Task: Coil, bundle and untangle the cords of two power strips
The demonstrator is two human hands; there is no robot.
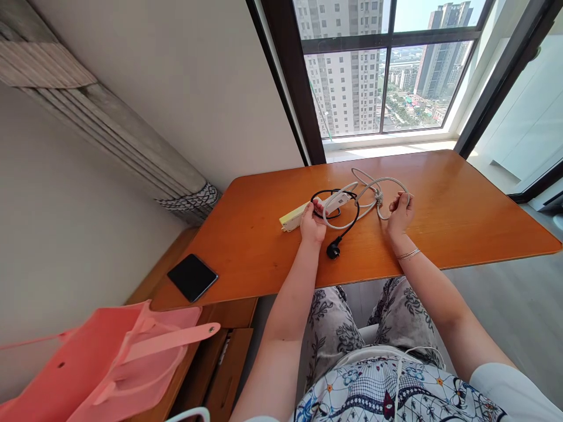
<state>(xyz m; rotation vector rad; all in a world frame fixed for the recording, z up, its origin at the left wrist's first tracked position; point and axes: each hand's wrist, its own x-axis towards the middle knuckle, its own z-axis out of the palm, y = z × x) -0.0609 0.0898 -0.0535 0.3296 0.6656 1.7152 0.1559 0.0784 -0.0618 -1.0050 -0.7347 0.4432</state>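
A white power strip (pixel 294 219) with a yellowish end lies on the wooden table, tilted up toward the right. My left hand (pixel 313 223) is closed at the strip's near side, with the black cord (pixel 355 212) looping over and around its fingers. That cord ends in a black plug (pixel 333 250), which rests near the table's front. A white cable (pixel 387 179) runs in loops to the right, gathered in a knotted bunch (pixel 377 198). My right hand (pixel 400 212) pinches the outer loop of this white cable. The left fingertips are partly hidden behind the cords.
The wooden table (pixel 255 258) stretches before me to the window (pixel 352 88). A black tablet (pixel 192 277) lies at its left corner. A pink bag (pixel 132 357) sits at lower left, beside a brown drawer unit (pixel 229 363). A grey curtain (pixel 132 140) hangs at left.
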